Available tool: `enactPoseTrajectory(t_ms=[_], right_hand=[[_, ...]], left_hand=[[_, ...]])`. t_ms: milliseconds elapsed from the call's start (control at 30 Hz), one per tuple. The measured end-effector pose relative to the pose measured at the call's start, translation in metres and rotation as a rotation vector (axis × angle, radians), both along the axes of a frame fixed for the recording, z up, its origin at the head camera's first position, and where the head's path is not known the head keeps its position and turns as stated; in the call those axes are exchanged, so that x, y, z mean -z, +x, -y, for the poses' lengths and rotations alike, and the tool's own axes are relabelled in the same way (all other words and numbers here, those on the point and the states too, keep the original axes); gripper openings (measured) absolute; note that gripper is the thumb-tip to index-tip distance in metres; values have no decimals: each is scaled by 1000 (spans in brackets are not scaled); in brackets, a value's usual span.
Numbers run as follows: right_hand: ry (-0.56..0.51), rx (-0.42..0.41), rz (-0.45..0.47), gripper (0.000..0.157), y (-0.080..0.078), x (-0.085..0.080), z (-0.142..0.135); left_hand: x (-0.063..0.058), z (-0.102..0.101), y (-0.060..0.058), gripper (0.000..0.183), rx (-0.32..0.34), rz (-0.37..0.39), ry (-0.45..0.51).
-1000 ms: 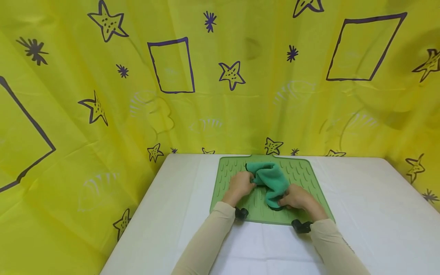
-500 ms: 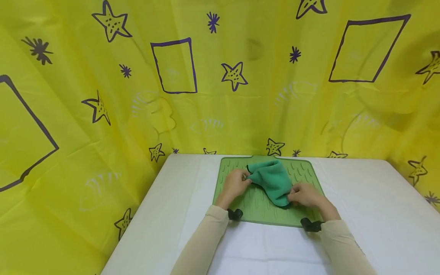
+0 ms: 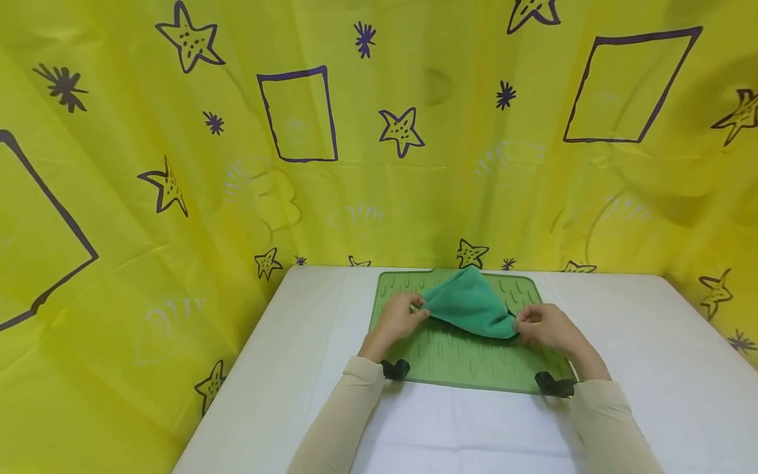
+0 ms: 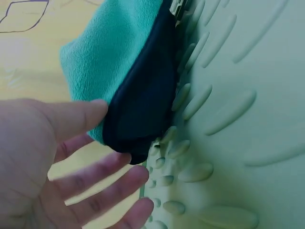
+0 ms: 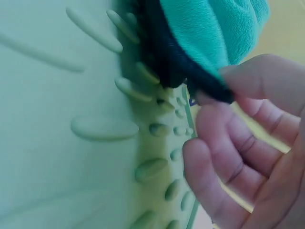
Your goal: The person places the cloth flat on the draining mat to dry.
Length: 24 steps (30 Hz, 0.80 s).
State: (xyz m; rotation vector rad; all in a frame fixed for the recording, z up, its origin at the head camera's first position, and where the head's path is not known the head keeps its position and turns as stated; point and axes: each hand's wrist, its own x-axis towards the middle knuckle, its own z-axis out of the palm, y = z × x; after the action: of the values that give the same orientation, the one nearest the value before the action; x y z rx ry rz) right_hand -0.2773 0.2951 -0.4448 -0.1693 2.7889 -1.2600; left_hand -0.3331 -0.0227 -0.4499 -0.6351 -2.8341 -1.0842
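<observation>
A green cloth (image 3: 470,304) with a dark edge and dark underside spans the space between both hands, over a light green ribbed mat (image 3: 468,362). My left hand (image 3: 398,317) pinches its left corner between thumb and finger; in the left wrist view the other fingers spread below the cloth (image 4: 114,52). At the opposite corner my right hand (image 3: 547,326) pinches the dark hem, and the right wrist view shows thumb and forefinger on the cloth (image 5: 205,38) with the remaining fingers bent. The cloth's far part peaks near the mat's back edge.
The mat lies on a white-covered table (image 3: 331,316). Behind and to the sides hangs a yellow curtain (image 3: 355,191) printed with stars and squares. Black wrist-worn devices (image 3: 553,384) sit at both wrists, over the mat's front edge.
Both hands have moved apart, the right one to the right and back. The cloth, bunched and folded before, is now stretched wider between them.
</observation>
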Motion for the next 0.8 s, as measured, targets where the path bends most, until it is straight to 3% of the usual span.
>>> enactPoseTrajectory(t_ms=[200, 567, 800], right_hand=[[-92, -23, -85, 26, 1, 1, -10], [-91, 55, -115, 29, 1, 3, -22], [-67, 80, -98, 37, 3, 5, -30]], left_hand=[[-1, 0, 3, 16, 42, 27, 47], [-1, -2, 4, 18, 128, -1, 64], [2, -2, 3, 29, 223, 52, -48]])
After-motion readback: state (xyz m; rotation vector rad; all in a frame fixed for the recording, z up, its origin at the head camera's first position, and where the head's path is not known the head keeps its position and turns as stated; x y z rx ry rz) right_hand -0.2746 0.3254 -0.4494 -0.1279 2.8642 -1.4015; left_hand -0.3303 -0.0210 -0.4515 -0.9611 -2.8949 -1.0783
